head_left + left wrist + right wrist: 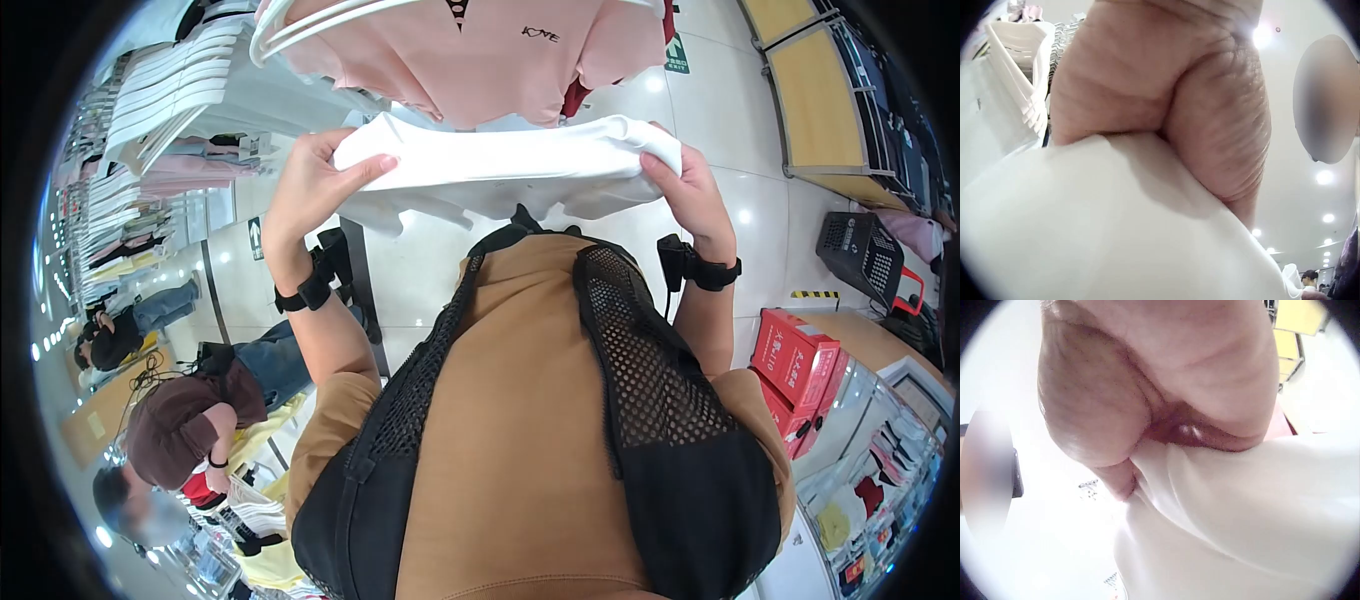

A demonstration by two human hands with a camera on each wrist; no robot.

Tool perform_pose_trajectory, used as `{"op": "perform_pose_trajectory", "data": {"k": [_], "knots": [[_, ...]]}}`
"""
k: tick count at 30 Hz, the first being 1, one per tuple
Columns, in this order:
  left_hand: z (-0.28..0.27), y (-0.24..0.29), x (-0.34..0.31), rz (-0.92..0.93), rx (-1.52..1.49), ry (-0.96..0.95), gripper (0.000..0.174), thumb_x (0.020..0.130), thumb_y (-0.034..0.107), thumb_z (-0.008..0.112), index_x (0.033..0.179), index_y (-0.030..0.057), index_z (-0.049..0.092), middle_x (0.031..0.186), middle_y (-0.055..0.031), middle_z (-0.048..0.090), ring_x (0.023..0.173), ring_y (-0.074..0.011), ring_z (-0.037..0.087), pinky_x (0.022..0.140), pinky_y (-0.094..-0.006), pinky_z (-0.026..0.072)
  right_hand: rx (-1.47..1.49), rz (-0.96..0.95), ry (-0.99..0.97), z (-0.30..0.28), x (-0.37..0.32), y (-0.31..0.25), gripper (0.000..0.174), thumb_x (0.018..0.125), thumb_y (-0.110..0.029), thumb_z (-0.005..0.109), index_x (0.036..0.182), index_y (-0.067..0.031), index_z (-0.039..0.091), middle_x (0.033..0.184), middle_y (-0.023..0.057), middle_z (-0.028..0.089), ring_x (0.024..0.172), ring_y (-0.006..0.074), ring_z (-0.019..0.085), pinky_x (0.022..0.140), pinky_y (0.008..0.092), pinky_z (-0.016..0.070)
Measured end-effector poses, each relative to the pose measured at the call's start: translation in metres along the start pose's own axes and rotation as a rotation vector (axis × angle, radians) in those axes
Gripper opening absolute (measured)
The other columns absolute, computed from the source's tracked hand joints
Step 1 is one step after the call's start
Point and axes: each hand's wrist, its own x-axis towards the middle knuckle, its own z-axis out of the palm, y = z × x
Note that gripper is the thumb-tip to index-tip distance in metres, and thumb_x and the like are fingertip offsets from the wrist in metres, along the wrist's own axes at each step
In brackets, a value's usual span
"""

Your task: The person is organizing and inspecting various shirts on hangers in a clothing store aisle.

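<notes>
A white garment [510, 155] is stretched sideways between both hands in front of the chest, its lower part hanging in loose folds. At its left end my left hand [318, 190] grips the cloth, thumb on top and fingers behind. My right hand [697, 200] pinches the opposite end in the same way, and the fabric bunches there. From the left wrist, the smooth white cloth [1097, 219] spreads out below the palm. In the right wrist view, folds of the garment [1229, 506] run out from between thumb and fingers.
Just beyond the garment hangs a pink top [480, 60] on a white hanger. Racks of clothes on white hangers [175, 90] line the left. A person in a dark shirt [185, 430] stands at lower left. Red boxes [795, 365] and a black basket [860, 250] are at right.
</notes>
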Motion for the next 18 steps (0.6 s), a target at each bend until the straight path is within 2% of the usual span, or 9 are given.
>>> {"op": "perform_pose_trajectory", "data": {"k": [1, 2, 4, 6, 7, 9, 11, 17, 18], "knots": [[-0.002, 0.004, -0.001, -0.136, 0.086, -0.149, 0.026, 0.091, 0.019, 0.067, 0.104, -0.0025, 0.065, 0.089, 0.0004, 0.065, 0.08, -0.0043, 0.055, 0.069, -0.0202, 0.0427, 0.104, -0.079, 0.04, 0.0, -0.001, -0.001, 0.022, 0.093, -0.015, 0.061, 0.11, -0.0003, 0.061, 0.093, -0.0032, 0.06, 0.08, 0.006, 0.052, 0.072, 0.0211, 0.0433], [0.001, 0.005, -0.003, -0.134, 0.088, -0.147, 0.026, 0.091, 0.019, 0.067, 0.104, -0.0025, 0.065, 0.089, 0.0004, 0.065, 0.08, -0.0043, 0.055, 0.069, -0.0202, 0.0427, 0.149, -0.102, 0.038, -0.003, -0.003, 0.002, 0.026, 0.096, -0.016, 0.057, 0.115, 0.0013, 0.06, 0.101, -0.001, 0.062, 0.086, 0.0068, 0.056, 0.076, 0.0219, 0.0455], [0.011, 0.005, -0.011, -0.12, -0.235, -0.076, 0.031, 0.091, 0.022, 0.067, 0.108, -0.0038, 0.065, 0.094, -0.0028, 0.067, 0.082, -0.0064, 0.056, 0.072, -0.0225, 0.0452, 0.31, -0.066, 0.046, -0.008, -0.007, 0.009, 0.028, 0.097, -0.018, 0.056, 0.116, 0.0018, 0.059, 0.105, 0.0011, 0.063, 0.089, 0.0079, 0.058, 0.078, 0.0232, 0.047], [0.022, 0.011, -0.017, -0.025, -0.291, 0.023, 0.03, 0.092, 0.022, 0.065, 0.108, -0.0033, 0.065, 0.095, -0.0028, 0.067, 0.084, -0.0064, 0.056, 0.074, -0.0225, 0.0447, 0.546, -0.042, 0.016, -0.011, -0.008, 0.017, 0.033, 0.099, -0.021, 0.053, 0.122, 0.0029, 0.056, 0.113, 0.0084, 0.064, 0.099, 0.013, 0.063, 0.084, 0.0283, 0.0516], [0.028, 0.01, -0.017, 0.066, -0.378, 0.135, 0.03, 0.093, 0.023, 0.064, 0.108, -0.0028, 0.065, 0.095, -0.0029, 0.067, 0.086, -0.0064, 0.056, 0.076, -0.0226, 0.0441, 0.553, -0.057, 0.04, -0.01, -0.009, 0.016, 0.033, 0.099, -0.021, 0.053, 0.122, 0.0029, 0.056, 0.113, 0.0084, 0.064, 0.099, 0.013, 0.063, 0.084, 0.0283, 0.0516], [0.039, 0.006, -0.012, 0.057, -0.555, 0.125, 0.029, 0.096, 0.024, 0.059, 0.109, -0.0014, 0.065, 0.096, -0.0033, 0.067, 0.089, -0.0069, 0.057, 0.081, -0.0231, 0.0441, 0.776, -0.064, 0.085, -0.007, -0.009, 0.007, 0.034, 0.099, -0.022, 0.052, 0.123, 0.0016, 0.054, 0.113, 0.0089, 0.064, 0.1, 0.0152, 0.064, 0.084, 0.0296, 0.0536], [0.055, 0.013, -0.01, 0.109, -0.803, 0.312, 0.03, 0.098, 0.024, 0.056, 0.115, -0.0005, 0.062, 0.104, -0.0059, 0.067, 0.088, -0.0111, 0.063, 0.079, -0.027, 0.0483, 0.804, -0.05, 0.13, -0.008, -0.009, -0.003, 0.035, 0.1, -0.024, 0.05, 0.124, 0.0009, 0.052, 0.114, 0.0106, 0.064, 0.1, 0.0177, 0.065, 0.085, 0.0314, 0.0549], [0.059, 0.027, 0.006, 0.199, -0.913, 0.278, 0.029, 0.099, 0.025, 0.053, 0.111, -0.0002, 0.062, 0.105, -0.0072, 0.067, 0.093, -0.0117, 0.063, 0.079, -0.026, 0.0499, 0.882, -0.113, 0.113, -0.029, -0.016, -0.022, 0.039, 0.102, -0.027, 0.043, 0.128, 0.002, 0.049, 0.116, 0.0126, 0.063, 0.101, 0.0197, 0.065, 0.086, 0.0322, 0.0544], [0.059, 0.029, 0.008, 0.204, -0.917, 0.258, 0.029, 0.1, 0.025, 0.052, 0.111, -0.0002, 0.062, 0.106, -0.0075, 0.067, 0.093, -0.0117, 0.063, 0.079, -0.0259, 0.0503, 0.89, -0.067, 0.115, -0.034, -0.017, -0.022, 0.044, 0.103, -0.032, 0.037, 0.132, 0.0004, 0.045, 0.122, 0.0148, 0.06, 0.108, 0.0245, 0.062, 0.091, 0.0369, 0.0521]]}}
